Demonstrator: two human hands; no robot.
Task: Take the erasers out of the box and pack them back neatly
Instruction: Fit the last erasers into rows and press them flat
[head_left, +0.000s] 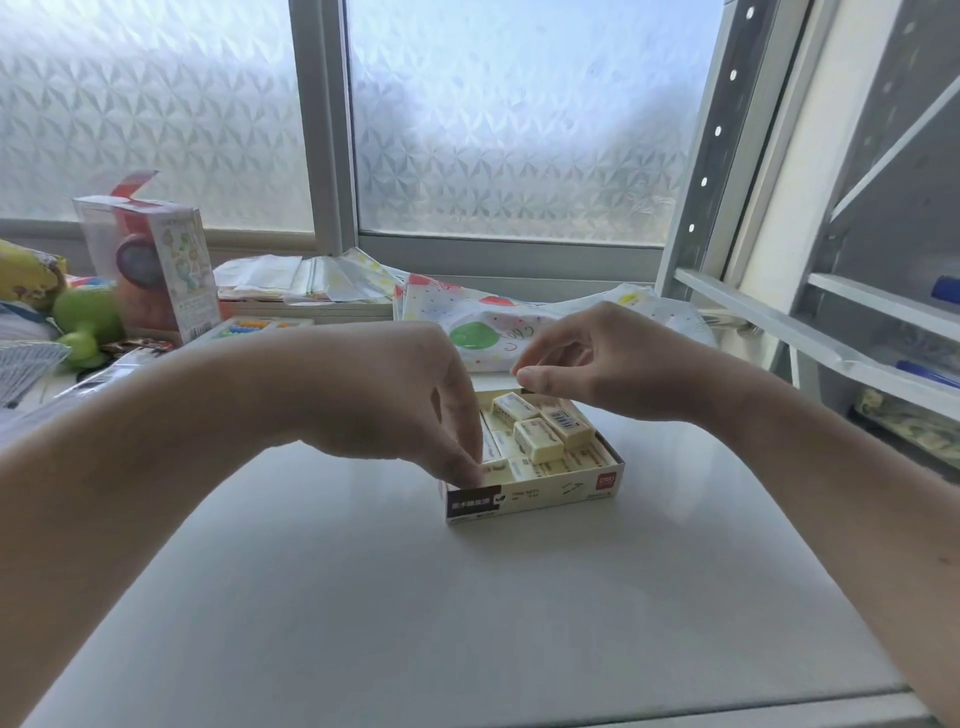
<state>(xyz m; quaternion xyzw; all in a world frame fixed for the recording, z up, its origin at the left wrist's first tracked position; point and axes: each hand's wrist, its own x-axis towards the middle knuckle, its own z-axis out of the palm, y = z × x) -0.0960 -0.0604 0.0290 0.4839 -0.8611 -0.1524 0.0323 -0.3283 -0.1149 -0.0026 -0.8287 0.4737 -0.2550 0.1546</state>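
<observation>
Through the head camera I see the box (535, 493) of erasers sitting open on the white table (467, 613), a little above the middle of my view, its printed front wall facing me. Inside it a bottom layer of cream erasers lies flat, and three loose erasers (540, 431) sit crookedly on top of that layer, tilted at different angles, toward the 12 o'clock half of the box.

My left hand (395, 400) comes in from 9 o'clock and hangs down over the box's near-left corner. Its fingers are curled with the fingertips (467, 470) down on an eraser at that corner; I cannot tell if they pinch it or only touch it.

My right hand (597, 358) enters from 3 o'clock and hovers above the far edge of the box, at its 12 o'clock side. Thumb and forefinger are drawn close together, and something dark shows just under the thumb tip, but I cannot make out if anything is held.

Beyond the box, at 12 o'clock, lies a sheet of patterned paper (478, 322) with coloured balloons. At 10 o'clock stands a clear toy package (156, 260), with a green plastic toy (85, 322) just beside it. A grey metal shelf frame (810, 291) rises at 2 o'clock, against the frosted window (509, 119).
</observation>
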